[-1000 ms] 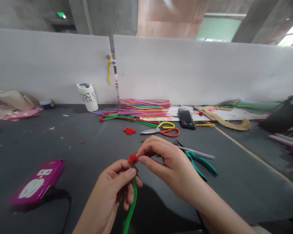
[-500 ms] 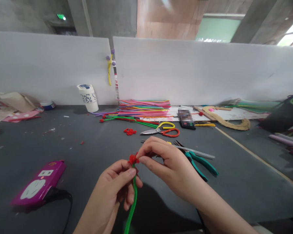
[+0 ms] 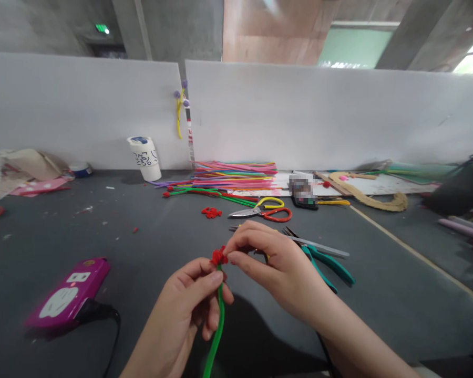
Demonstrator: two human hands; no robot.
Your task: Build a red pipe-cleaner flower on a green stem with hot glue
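My left hand (image 3: 199, 296) pinches a green pipe cleaner stem (image 3: 217, 336) just below a small red pipe cleaner flower (image 3: 219, 256) at its top. The stem curves down past my palm toward the bottom edge of the view. From the right, my right hand (image 3: 266, 257) has thumb and forefinger closed at the flower's right side, on its red fuzzy edge. Beyond the hands lie scissors (image 3: 256, 211) with one yellow and one red handle, and a little pile of red pieces (image 3: 212, 212). Teal-handled pliers (image 3: 319, 262) rest partly behind my right hand.
A stack of coloured pipe cleaners (image 3: 234, 176) lies along the white partition (image 3: 319, 115). A white cup (image 3: 145, 159) stands to its left. At the near left sits a purple power strip (image 3: 69, 294) with a black cord. A cardboard hook shape (image 3: 372, 197) lies at the right.
The whole scene has shifted slightly right in view. Both hands keep their hold on the flower and stem, with hardly any change in the fingers.
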